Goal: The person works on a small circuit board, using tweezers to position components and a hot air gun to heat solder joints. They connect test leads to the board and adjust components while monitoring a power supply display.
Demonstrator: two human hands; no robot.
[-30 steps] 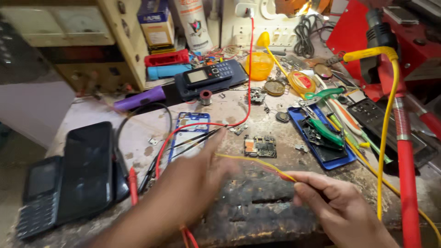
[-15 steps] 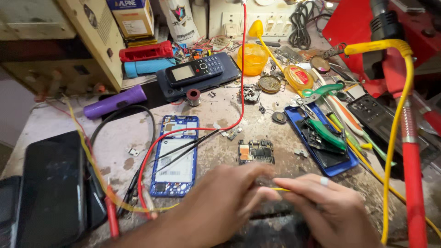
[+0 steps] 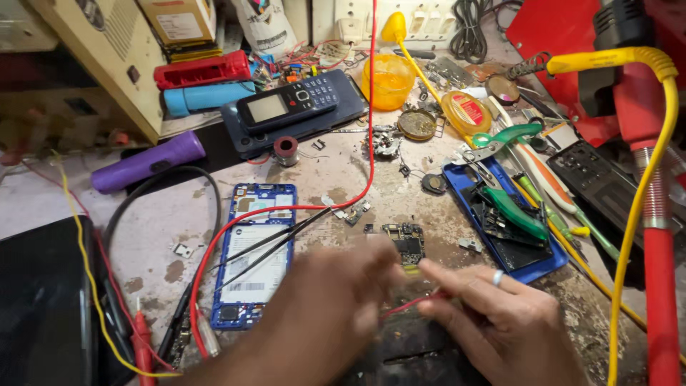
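Observation:
My left hand (image 3: 336, 300) is blurred and sits low at the middle of the bench, its fingers closed near a thin red wire (image 3: 407, 304). My right hand (image 3: 493, 307), with a ring on one finger, pinches the other end of that wire. Both fingertips meet just below a small green circuit board (image 3: 406, 240). To the left lies an opened blue phone frame (image 3: 251, 254) with red and black probe leads (image 3: 279, 236) across it.
A keypad phone (image 3: 289, 102) rests on a dark slab at the back. A purple torch (image 3: 146, 161), a solder spool (image 3: 286, 150), a yellow cup (image 3: 389, 80), green pliers on a blue tray (image 3: 500, 207), a dark tablet (image 3: 43, 307) and red and yellow hoses (image 3: 654, 236) crowd the bench.
The view has moved in and to the right. My hands have come together at the circuit board; a thin red wire is now between my fingers where a yellow one was.

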